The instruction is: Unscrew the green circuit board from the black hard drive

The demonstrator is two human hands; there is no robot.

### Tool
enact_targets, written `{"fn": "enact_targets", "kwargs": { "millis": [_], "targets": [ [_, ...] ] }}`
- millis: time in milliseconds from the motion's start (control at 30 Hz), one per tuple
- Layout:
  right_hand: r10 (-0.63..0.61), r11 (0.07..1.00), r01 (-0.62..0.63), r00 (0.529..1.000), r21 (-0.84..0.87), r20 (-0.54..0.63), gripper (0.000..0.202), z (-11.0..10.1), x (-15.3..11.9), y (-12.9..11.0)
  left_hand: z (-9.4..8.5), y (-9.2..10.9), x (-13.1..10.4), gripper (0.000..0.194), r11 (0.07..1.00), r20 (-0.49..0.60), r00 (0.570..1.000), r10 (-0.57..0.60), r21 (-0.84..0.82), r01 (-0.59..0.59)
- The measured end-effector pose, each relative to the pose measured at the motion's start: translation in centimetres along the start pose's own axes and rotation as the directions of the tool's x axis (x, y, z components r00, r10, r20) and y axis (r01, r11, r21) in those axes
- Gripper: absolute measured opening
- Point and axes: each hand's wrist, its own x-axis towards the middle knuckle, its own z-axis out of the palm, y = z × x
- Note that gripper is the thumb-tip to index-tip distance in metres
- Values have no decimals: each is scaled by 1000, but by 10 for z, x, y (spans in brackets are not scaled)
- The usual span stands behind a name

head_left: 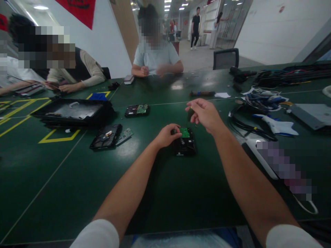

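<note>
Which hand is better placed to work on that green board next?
Probably the right hand: it is raised beyond the black box, off the green board, while the left hand has fingers on the box's left side, perhaps steadying it.

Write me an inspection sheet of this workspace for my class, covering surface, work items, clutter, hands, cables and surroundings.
Surface: green table, glossy, with yellow lines at left.
Work items: black drive with a green board, between the forearms; opened drive and loose circuit board farther left.
Clutter: stacked black trays at left; grey metal box at right; white paper beyond the right hand.
Hands: left hand touches the black drive; right hand is raised, gripping a small dark item, too blurred to name.
Cables: blue-grey bundle and black cables at right.
Surroundings: seated person opposite, others at left; office chair beyond the table.
</note>
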Motion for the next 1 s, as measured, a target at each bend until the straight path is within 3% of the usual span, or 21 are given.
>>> {"fn": "enact_targets", "kwargs": {
  "millis": [133, 267, 367, 533, 733, 900, 1000],
  "targets": [
    [-56, 997, 57, 998, -45, 30, 31, -3, 2, 4, -1, 3, 0, 10, 1000, 9, 1000, -24, 10, 24],
    [-110, 972, 86, 989, -218, -101, 31, -7, 5, 11, -2, 3, 0, 10, 1000, 7, 1000, -9, -1, 9],
    [-80, 977, 47, 985, -207, -153, 27, -7, 6, 11, -2, 3, 0, 10, 1000, 6, 1000, -12, 0, 12],
    [-8, 998, 5, 999, -60, -50, 22, -1, 1, 3, -1, 2, 0, 9, 1000, 6, 1000, -10, -4, 10],
    [-54, 998, 54, 998, -12, 29, 30, -2, 2, 4, -1, 1, 0, 10, 1000, 6, 1000, -6, -3, 6],
    [-115, 976, 94, 988, -197, -99, 28, -5, 6, 10, -1, 2, 1, 10, 1000, 5, 1000, -30, 2, 30],
    [-101, 980, 75, 986, -187, -136, 22, -5, 6, 10, -1, 1, 1, 10, 1000, 3, 1000, -27, -1, 27]
  ]
}}
